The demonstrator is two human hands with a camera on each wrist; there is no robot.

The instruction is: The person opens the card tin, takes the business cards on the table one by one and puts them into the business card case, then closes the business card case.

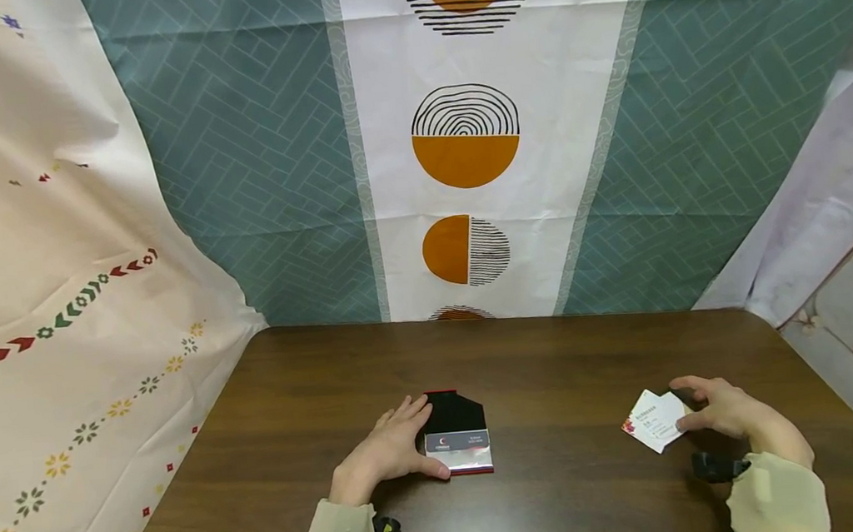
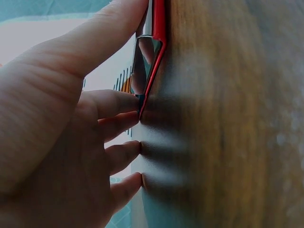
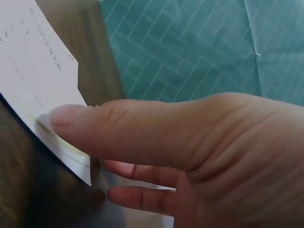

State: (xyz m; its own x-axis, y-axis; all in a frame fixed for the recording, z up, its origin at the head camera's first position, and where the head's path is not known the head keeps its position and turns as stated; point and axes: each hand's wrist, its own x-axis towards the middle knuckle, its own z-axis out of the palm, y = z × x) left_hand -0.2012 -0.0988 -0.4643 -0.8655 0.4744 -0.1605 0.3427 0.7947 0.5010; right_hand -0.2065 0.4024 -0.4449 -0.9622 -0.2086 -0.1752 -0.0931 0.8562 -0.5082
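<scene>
A flat black card case (image 1: 455, 414) with a silver-and-grey band and red edges lies on the table. My left hand (image 1: 390, 448) holds it at its left side, thumb at the near corner and index finger at the far one. In the left wrist view the other fingertips (image 2: 137, 147) rest on the tabletop. Farther right, my right hand (image 1: 731, 413) pinches a white business card (image 1: 653, 421) printed with small text and a red floral corner. The thumb lies across the card's face in the right wrist view. Its outline is notched; I cannot tell whether several cards overlap.
The brown wooden table (image 1: 555, 373) has rounded far corners. Behind it hangs a green and white patterned cloth (image 1: 274, 144). A cream patterned cloth (image 1: 63, 328) drapes along the left side, and a pale curtain (image 1: 805, 203) hangs at the right.
</scene>
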